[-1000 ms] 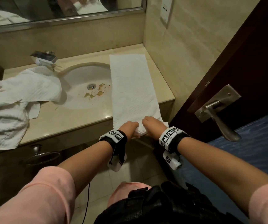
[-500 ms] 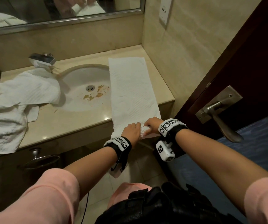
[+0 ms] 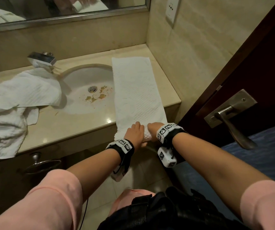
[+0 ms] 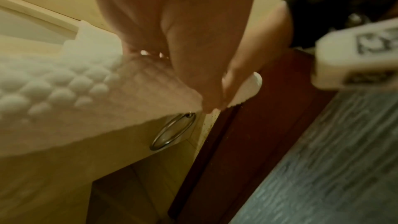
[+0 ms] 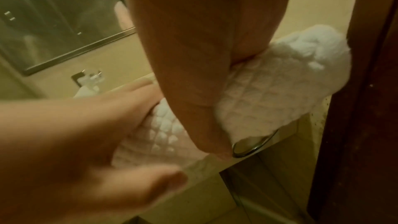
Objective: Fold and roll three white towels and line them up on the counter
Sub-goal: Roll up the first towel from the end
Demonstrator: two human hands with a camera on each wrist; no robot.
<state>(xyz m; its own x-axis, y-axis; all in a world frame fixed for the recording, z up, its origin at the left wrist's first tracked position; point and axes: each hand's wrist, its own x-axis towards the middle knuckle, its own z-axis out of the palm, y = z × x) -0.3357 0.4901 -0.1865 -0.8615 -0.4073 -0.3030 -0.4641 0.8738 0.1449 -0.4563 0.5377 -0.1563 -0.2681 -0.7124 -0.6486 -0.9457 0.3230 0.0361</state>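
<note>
A white waffle towel [image 3: 136, 90], folded into a long strip, lies on the beige counter [image 3: 77, 123] right of the sink, its near end hanging over the front edge. That end is rolled into a short tight roll [image 3: 145, 136] [image 4: 64, 91] [image 5: 269, 94]. My left hand [image 3: 134, 134] [image 4: 193, 57] and right hand [image 3: 153, 130] [image 5: 204, 74] sit side by side on the roll, fingers curled over its top and thumbs under it. Two more white towels [image 3: 12, 105] lie crumpled in a heap on the counter's left side.
The stained sink basin [image 3: 88, 90] and chrome tap [image 3: 42, 59] sit mid-counter. A tiled wall bounds the counter on the right, with a dark door and lever handle [image 3: 233, 123] close by. A metal towel ring [image 3: 42, 163] hangs under the counter. A mirror runs along the back.
Both hands have moved forward and up to the counter's front edge, turning the towel's end over so the roll has grown thicker.
</note>
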